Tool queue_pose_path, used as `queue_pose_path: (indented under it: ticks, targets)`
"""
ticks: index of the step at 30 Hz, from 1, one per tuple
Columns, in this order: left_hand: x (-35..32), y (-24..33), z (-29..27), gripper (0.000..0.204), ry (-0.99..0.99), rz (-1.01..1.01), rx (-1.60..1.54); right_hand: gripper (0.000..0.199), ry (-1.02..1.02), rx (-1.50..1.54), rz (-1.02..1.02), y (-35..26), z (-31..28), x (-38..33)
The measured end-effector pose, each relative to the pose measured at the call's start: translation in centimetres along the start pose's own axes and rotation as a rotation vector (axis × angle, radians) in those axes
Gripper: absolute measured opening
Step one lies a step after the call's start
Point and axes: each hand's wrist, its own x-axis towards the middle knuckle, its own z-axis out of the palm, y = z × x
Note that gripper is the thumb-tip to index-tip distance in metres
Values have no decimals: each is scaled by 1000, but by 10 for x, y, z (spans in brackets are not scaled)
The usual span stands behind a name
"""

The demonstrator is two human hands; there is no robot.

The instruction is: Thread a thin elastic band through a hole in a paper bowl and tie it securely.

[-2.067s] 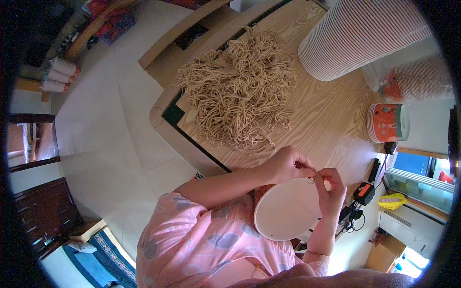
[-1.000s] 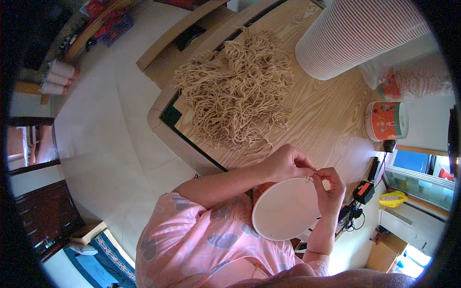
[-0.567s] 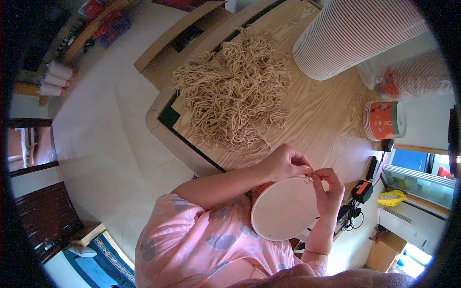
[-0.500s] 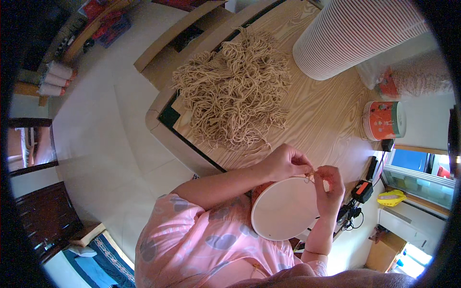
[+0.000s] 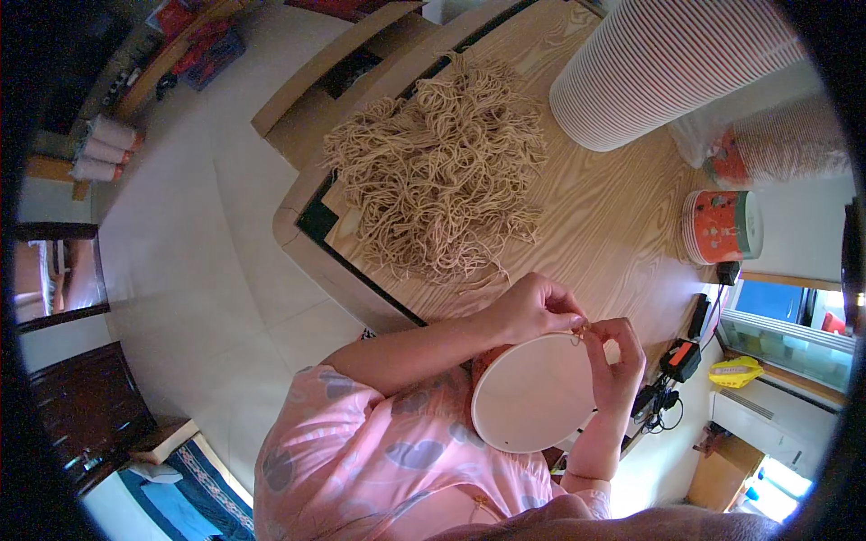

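Pinching a thin cord (image 5: 575,341) in the grip of left hand (image 5: 539,305) and right hand (image 5: 617,359), at the rim of a tilted, white-lined paper bucket (image 5: 532,397) by the table's (image 5: 622,216) near edge, with a heap of beige string (image 5: 442,171) near its left corner.

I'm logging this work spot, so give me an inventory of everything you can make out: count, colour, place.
Tub: one, white inside, under the hands
Thin strand: one, colour unclear, at the tub's rim
Cord pile: one heap, tan, on the table
Table: one, wood-grain, centre
Tall tub stack: one, white, upper right
Bagged stack: one, red and whitish, far right
Short tub stack: one, red and green, right
Adapter: one, black and orange, right
Packet: one, yellow, far right
Rolls: three, whitish, upper left
Other background things: too unclear to count
Shirt: one, pink and grey, bottom
Left hand: one, bare, fingertips at the rim
Right hand: one, bare, beside it
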Motion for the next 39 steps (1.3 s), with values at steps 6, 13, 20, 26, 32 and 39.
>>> queue_pose_path:
  ticks: [6,13,20,26,32,39]
  targets:
    - [0,-1,0,10,9,-4,19,12,32,-17,-49,6,3,2]
    - [-3,3,1,13,33,54,114,11,26,-26,-55,6,2,3]
    - [4,-8,1,14,-9,-24,21,10,38,-45,-56,2,3,3]
    - [9,-9,-5,18,-101,-177,-185,9,41,-55,-68,5,2,3]
    - [11,-9,-6,18,-115,-172,-180,6,114,2,-34,11,2,3]
    - [8,-10,-5,16,-51,-176,-273,8,31,-40,-58,12,-6,0]
